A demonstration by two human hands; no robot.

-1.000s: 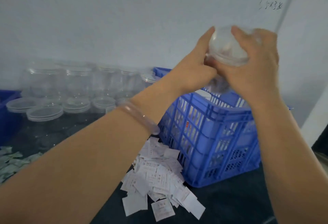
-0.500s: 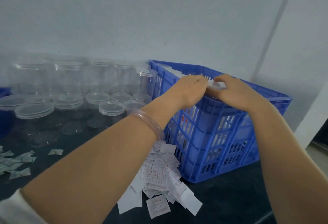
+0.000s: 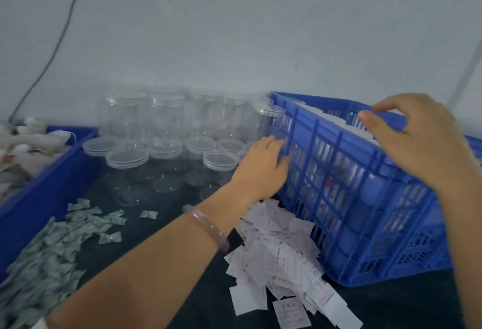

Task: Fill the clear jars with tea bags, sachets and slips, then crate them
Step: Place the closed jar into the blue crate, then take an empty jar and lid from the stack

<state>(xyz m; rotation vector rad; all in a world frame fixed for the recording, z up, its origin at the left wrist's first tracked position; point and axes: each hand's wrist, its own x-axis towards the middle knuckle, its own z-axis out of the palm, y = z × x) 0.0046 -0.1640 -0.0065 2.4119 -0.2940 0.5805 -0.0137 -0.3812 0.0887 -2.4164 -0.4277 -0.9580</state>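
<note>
While left hand (image 3: 260, 167), right hand (image 3: 417, 141) at crate (image 3: 365, 224), slips (image 3: 281, 258) print unreadable.

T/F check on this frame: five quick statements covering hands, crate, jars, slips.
1. Loose lids lie in front of the upright clear jars. True.
2. The paper slips lie heaped against the blue crate. True.
3. The right hand holds a jar. False: it holds nothing and is at the crate's rim.
4. The left hand touches the crate's side. True.
5. The bracelet sits on the right wrist. False: it is on the left wrist.
</note>
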